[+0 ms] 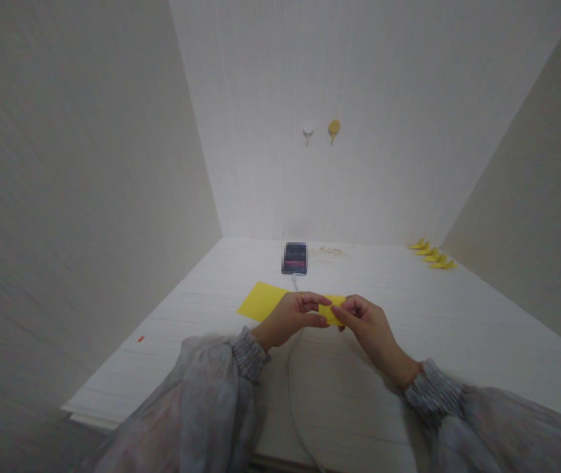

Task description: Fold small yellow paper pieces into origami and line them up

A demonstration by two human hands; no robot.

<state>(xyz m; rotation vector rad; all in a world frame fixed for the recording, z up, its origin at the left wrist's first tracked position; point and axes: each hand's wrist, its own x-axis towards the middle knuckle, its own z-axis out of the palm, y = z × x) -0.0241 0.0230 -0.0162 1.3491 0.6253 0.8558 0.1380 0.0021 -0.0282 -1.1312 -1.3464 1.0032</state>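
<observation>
Both forearms reach in from the near edge of the white table (482, 341), angled inward so that the hands meet near the middle. Left hand (293, 315): fingers extended toward the right, thumb lying nearer the body, the two pinching the left side of a small folded yellow paper (328, 314). A gold-coloured ring (303, 297) sits on one finger. Right hand (372, 325): thumb pressed onto the paper's face, fingers curled behind it, pinching the right side. The paper is thus between both sets of fingertips, above the tabletop; I cannot tell whether it touches the surface. Gathered grey cuffs end at both wrists.

Writing: the dark phone-like device (295, 258) beyond the hands shows a pinkish band; its display is pixelated, unreadable. A pale cable (290, 374) runs from near it toward the body.

Flat yellow sheet (263, 301): partly behind the left hand. Folded yellow pieces (441, 265): in a row, far right.
</observation>
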